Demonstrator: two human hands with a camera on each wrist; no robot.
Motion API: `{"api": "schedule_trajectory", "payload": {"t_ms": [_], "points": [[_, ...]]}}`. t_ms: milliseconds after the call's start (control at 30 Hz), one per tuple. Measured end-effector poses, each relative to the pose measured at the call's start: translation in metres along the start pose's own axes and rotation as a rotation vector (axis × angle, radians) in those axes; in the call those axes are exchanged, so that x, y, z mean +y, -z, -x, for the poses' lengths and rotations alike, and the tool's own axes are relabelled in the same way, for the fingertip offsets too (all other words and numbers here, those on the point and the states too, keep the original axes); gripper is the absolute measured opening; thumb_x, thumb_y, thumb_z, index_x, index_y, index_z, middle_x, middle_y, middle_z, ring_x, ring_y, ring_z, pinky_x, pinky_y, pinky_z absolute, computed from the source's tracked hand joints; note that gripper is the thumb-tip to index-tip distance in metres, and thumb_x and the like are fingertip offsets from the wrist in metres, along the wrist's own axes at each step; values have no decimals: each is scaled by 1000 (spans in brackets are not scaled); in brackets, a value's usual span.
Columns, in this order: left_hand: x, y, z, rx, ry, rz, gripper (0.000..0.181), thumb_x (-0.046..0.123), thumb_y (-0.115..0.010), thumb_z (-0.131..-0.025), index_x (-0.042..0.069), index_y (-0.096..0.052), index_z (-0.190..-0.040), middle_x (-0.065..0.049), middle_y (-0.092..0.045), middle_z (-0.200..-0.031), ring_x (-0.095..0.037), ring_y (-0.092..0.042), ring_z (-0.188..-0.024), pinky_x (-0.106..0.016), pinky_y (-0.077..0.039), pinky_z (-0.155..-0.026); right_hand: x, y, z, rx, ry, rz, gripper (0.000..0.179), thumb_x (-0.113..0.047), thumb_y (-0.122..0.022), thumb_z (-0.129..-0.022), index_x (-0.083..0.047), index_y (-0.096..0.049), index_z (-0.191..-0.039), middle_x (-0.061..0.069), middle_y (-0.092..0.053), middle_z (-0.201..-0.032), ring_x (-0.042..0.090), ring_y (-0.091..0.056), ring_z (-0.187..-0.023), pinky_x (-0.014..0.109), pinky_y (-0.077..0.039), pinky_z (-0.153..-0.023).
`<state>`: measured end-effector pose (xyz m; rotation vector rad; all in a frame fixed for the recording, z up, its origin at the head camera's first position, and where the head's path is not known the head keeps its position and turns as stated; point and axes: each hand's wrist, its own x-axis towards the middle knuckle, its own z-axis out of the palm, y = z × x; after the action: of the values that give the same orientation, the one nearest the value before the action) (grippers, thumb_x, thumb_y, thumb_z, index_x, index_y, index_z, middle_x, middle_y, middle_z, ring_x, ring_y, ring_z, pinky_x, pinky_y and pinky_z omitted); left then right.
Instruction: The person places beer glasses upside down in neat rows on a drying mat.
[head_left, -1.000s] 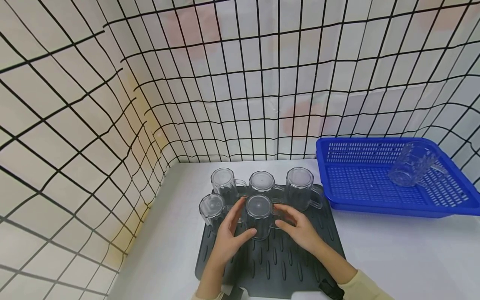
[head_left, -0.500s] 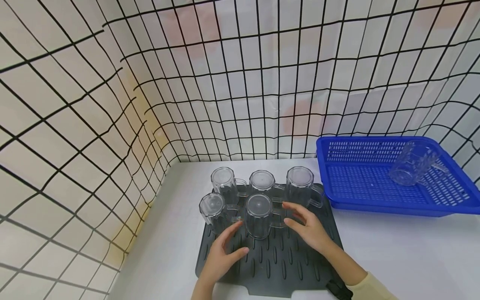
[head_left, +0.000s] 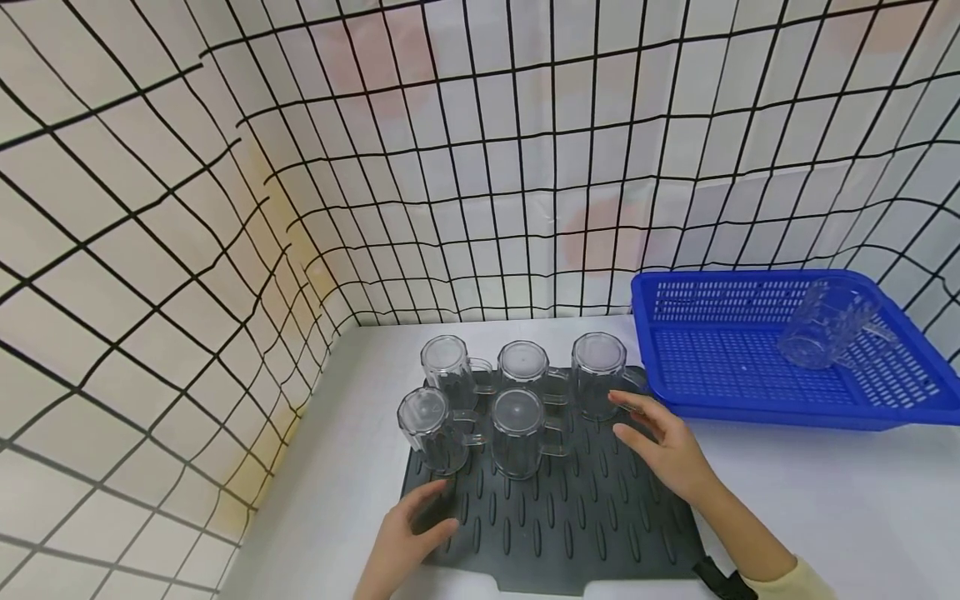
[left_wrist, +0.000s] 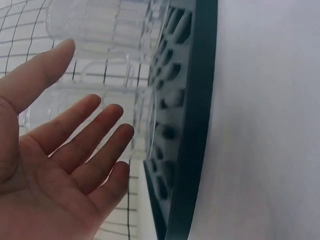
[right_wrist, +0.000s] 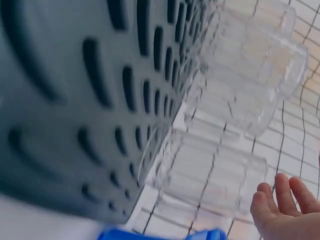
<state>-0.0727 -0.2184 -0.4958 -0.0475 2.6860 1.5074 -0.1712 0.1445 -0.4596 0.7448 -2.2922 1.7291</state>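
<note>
Several clear glass mugs stand upside down in two rows on a dark grey drying mat point(head_left: 570, 533). The front row has a left mug point(head_left: 435, 437) and a middle mug point(head_left: 517, 437), both with handles to the right. My left hand point(head_left: 405, 533), fingers spread and holding nothing, hovers near the mat's front left edge; the left wrist view shows its palm point(left_wrist: 55, 175) bare. My right hand point(head_left: 667, 446) holds nothing either. Its fingertips are close to the back right mug point(head_left: 597, 379) and overlap that mug's handle in the head view; whether they touch it I cannot tell.
A blue plastic basket point(head_left: 750, 408) stands at the right with one glass mug point(head_left: 817, 329) lying tilted inside. Black wire grid panels point(head_left: 480, 208) wall off the back and left. White table surface point(head_left: 322, 467) surrounds the mat.
Both hands have come away from the front middle mug, which stays standing on the mat. The left hand has drawn back toward the lower left; the right hand has moved right.
</note>
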Motion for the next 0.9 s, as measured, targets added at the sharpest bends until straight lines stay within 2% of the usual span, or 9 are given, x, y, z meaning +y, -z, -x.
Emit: {"api": "schedule_trajectory", "payload": {"t_ms": [133,233,367,567,667,800,900], "points": [[1,5,4,31,33,-79,59,31,-78,-83,5,-57,-132,-16,-56,-135,-43,-46,-128,-61,-36,-103,-5,16,1,18,17,6,39,5,-58,-94,7,-52,-132,-3,-57,-132,-6,-45,-123,11,-36,-100],[-1,6,7,44,19,-126,62,29,-80,-81,3,-56,-132,-18,-55,-136,-45,-45,-128,-61,-36,-103,-9,28,0,22,26,8,39,7,-58,-93,9,-52,-131,-6,-57,-131,-5,-46,-123,11,-37,-99],[-5,4,8,52,4,-179,65,27,-83,-77,1,-56,-131,-22,-52,-137,-46,-44,-128,-61,-35,-104,-13,47,1,35,-7,44,39,5,-57,-95,10,-50,-133,-11,-58,-128,-5,-49,-119,9,-39,-94],[-10,2,10,37,20,-239,78,31,-85,-73,2,-51,-136,-25,-41,-146,-49,-37,-132,-64,-31,-104,-12,78,1,83,-51,125,40,1,-57,-96,2,-52,-136,-19,-57,-124,-8,-51,-114,6,-43,-87],[-12,3,11,6,22,-227,85,30,-86,-72,1,-45,-141,-26,-35,-150,-50,-32,-135,-66,-28,-105,-6,100,1,130,-73,174,41,-1,-57,-97,0,-51,-138,-24,-54,-123,-12,-50,-111,4,-43,-84],[-12,2,10,-54,41,-198,98,30,-87,-70,0,-35,-147,-28,-25,-154,-53,-25,-137,-69,-25,-104,5,136,1,229,-170,291,44,-14,-57,-100,-5,-48,-142,-29,-48,-120,-17,-45,-105,0,-38,-81],[-14,0,9,-85,54,-193,106,32,-88,-68,-2,-29,-149,-29,-21,-155,-54,-22,-137,-70,-24,-104,12,160,3,295,-276,366,49,-24,-54,-101,-7,-44,-146,-31,-46,-120,-13,-42,-115,1,-32,-91]]}}
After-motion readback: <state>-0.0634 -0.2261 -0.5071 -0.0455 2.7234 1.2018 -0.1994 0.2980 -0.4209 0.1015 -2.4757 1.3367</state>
